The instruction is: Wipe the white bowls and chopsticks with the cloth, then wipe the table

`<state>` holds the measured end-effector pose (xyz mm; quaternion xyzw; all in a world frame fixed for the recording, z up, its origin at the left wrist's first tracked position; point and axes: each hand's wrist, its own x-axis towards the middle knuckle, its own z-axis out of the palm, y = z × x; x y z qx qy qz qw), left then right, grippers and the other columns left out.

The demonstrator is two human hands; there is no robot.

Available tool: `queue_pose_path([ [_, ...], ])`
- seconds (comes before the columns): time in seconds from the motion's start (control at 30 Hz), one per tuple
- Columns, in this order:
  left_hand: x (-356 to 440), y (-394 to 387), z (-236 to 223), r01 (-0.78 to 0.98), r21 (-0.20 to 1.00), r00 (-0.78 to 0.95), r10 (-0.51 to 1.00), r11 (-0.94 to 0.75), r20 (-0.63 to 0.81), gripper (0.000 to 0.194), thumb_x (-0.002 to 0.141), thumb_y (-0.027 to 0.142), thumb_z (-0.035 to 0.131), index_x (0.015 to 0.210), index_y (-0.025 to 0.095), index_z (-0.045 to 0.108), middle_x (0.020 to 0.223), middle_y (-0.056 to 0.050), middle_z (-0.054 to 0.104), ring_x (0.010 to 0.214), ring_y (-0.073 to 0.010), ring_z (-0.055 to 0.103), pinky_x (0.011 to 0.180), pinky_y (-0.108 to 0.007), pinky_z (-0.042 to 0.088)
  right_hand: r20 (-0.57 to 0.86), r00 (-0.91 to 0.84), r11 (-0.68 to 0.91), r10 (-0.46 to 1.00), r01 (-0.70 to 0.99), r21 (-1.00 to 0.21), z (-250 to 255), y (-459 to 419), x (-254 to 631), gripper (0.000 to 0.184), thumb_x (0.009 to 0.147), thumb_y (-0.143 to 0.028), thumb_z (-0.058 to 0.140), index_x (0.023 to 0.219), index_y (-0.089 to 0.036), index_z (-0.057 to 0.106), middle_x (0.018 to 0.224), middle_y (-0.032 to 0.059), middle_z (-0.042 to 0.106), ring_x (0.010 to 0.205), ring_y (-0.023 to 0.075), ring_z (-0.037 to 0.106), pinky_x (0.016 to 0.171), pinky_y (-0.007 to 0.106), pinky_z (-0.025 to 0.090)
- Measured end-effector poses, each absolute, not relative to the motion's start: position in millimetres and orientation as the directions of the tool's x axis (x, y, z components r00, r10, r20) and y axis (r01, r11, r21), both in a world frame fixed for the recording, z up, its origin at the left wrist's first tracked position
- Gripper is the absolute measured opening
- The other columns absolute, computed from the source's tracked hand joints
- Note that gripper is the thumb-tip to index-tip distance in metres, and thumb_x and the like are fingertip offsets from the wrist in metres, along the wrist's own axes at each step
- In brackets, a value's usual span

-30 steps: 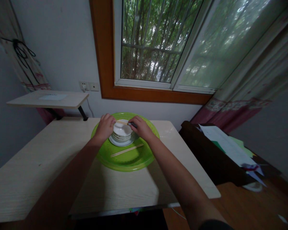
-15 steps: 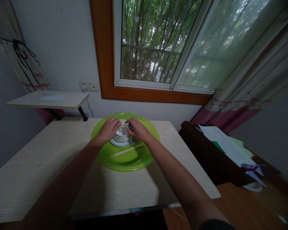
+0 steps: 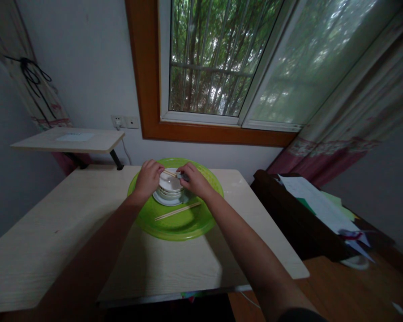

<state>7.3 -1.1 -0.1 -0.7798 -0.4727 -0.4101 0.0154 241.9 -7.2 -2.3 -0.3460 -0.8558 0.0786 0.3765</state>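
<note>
Above a stack of white bowls [image 3: 169, 190], a pair of thin wooden chopsticks [image 3: 169, 173] runs between my two hands. My left hand [image 3: 148, 180] pinches the left end of the chopsticks. My right hand [image 3: 195, 182] is closed around their other end, together with a small grey piece [image 3: 183, 176] that looks like cloth. Under the bowls is a white plate [image 3: 161, 200]. Bowls and plate stand in a large round green tray [image 3: 174, 238]. Nearer to me in the tray lies another pair of chopsticks [image 3: 177, 211].
The tray rests on a pale wooden table [image 3: 70, 223]. A small raised shelf [image 3: 87, 139] holding a sheet of paper stands at the back left. Behind the table are a wall and a window [image 3: 218, 67]. Papers [image 3: 312, 201] lie on a dark piece of furniture at right.
My left hand has shifted slightly left, away from my right hand, so more of the chopsticks shows between them. The bowls, plate and lying chopsticks have not moved.
</note>
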Motion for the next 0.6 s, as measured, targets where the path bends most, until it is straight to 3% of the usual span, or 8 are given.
queue_pose_path([
  [0.27, -6.6, 5.0, 0.1, 0.708, 0.590, -0.135, 0.746, -0.388, 0.652, 0.019, 0.099, 0.026, 0.045, 0.087, 0.021, 0.059, 0.098, -0.008, 0.059, 0.097, -0.0230, 0.059, 0.090, -0.038, 0.050, 0.639, -0.353, 0.713, 0.684, 0.510, -0.481, -1.3, 0.8, 255.6, 0.014, 0.087, -0.015, 0.062, 0.099, -0.021, 0.065, 0.101, 0.0064, 0.060, 0.100, 0.0218, 0.058, 0.092, 0.035, 0.049],
  [0.6, -5.6, 6.6, 1.0, 0.590, 0.676, -0.182, 0.744, -0.440, 0.643, 0.016, 0.097, 0.033, 0.056, 0.103, 0.020, 0.063, 0.104, -0.007, 0.062, 0.095, -0.0208, 0.062, 0.089, -0.036, 0.052, 0.699, -0.126, 0.668, 0.704, 0.452, -0.591, 0.8, 4.0, 261.6, 0.011, 0.090, -0.029, 0.065, 0.094, -0.020, 0.070, 0.096, 0.0066, 0.065, 0.095, 0.0223, 0.062, 0.089, 0.036, 0.049],
])
